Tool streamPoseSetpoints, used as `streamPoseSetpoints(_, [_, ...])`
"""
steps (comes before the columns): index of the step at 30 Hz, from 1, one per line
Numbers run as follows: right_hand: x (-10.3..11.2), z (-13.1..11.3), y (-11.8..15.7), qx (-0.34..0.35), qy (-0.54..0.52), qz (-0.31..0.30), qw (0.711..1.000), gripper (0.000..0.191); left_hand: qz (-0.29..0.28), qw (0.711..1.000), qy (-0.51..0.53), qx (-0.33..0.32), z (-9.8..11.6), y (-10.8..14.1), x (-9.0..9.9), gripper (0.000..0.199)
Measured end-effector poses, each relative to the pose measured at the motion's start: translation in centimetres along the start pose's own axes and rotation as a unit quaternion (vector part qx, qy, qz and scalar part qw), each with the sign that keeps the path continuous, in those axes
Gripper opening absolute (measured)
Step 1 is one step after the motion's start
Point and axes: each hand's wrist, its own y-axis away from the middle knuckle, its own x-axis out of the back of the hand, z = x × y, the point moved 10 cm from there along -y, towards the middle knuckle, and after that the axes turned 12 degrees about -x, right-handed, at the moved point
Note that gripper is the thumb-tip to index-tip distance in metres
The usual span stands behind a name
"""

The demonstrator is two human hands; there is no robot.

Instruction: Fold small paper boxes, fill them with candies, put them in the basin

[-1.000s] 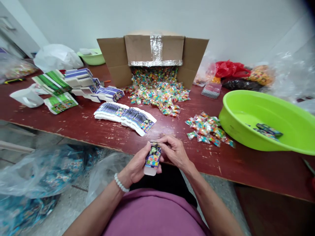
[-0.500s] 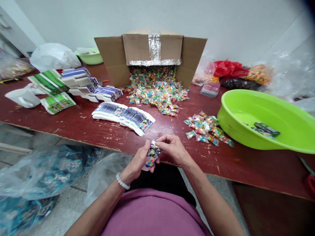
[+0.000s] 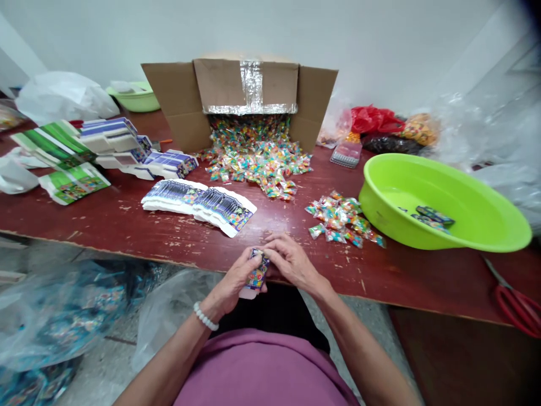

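A small dark printed carton [image 3: 257, 275] with a white flap at its lower end is held over the table's front edge. My left hand [image 3: 234, 278] is wrapped round it, thumb on its face. My right hand [image 3: 291, 260] pinches the carton's upper end with thumb and fingers. Beyond my hands lie rows of overlapping flat cartons [image 3: 224, 208] with white edges. To the right is a small heap of wrapped candies [image 3: 338, 217]. A larger spill of candies [image 3: 257, 158] comes out of a tipped cardboard box [image 3: 249, 84].
A green basin [image 3: 448, 175] at the right contains a few filled-looking packets. Red-handled scissors [image 3: 515, 307] lie at the right edge. Bundled purple cartons [image 3: 169, 163] and green cartons [image 3: 74, 181] stand at the left. Plastic bags [image 3: 76, 316] lie on the floor.
The view has turned slightly right, so things on the table appear farther left. My right fingers have shifted at the carton's upper end, and its top flap no longer shows.
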Motion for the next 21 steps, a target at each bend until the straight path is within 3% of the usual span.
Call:
streamPoseSetpoints(3, [5.5, 3.3, -0.8, -0.041, 0.167, 0.130, 0.976, 0.023, 0.010, 0.999, 0.029, 0.008, 0.1, -0.3, 0.7, 0.036])
streamPoseSetpoints(5, [9.4, 6.1, -0.7, -0.130, 0.309, 0.207, 0.919, 0.029, 0.014, 0.999, 0.029, -0.001, 0.6, -0.5, 1.4, 0.038])
streamPoseSetpoints(8, [12.3, 9.4, -0.4, -0.239, 0.439, 0.212, 0.840, 0.036, 0.050, 0.998, 0.016, -0.027, 1.6, -0.9, 2.8, 0.043])
streamPoseSetpoints(11, [12.5, 10.2, -0.7, -0.257, 0.441, 0.197, 0.837, 0.036, 0.091, 0.994, -0.017, -0.050, 2.4, -0.9, 4.1, 0.054])
streamPoseSetpoints(14, [11.4, 8.4, -0.9, -0.213, 0.336, 0.211, 0.893, 0.029, 0.099, 0.993, -0.032, -0.049, 2.7, -1.0, 4.5, 0.063])
streamPoseSetpoints(17, [8.6, 5.7, -0.5, -0.163, 0.075, 0.192, 0.965, 0.027, 0.127, 0.990, -0.026, -0.056, 2.8, -1.0, 5.4, 0.056])
streamPoseSetpoints(19, [5.5, 4.6, -0.1, -0.166, -0.121, 0.137, 0.969, 0.030, 0.158, 0.984, -0.015, -0.075, 3.2, -1.0, 6.2, 0.053])
streamPoseSetpoints(21, [2.8, 3.9, 0.4, -0.178, -0.241, 0.108, 0.948, 0.033, 0.178, 0.980, 0.003, -0.083, 3.5, -0.8, 6.8, 0.050])
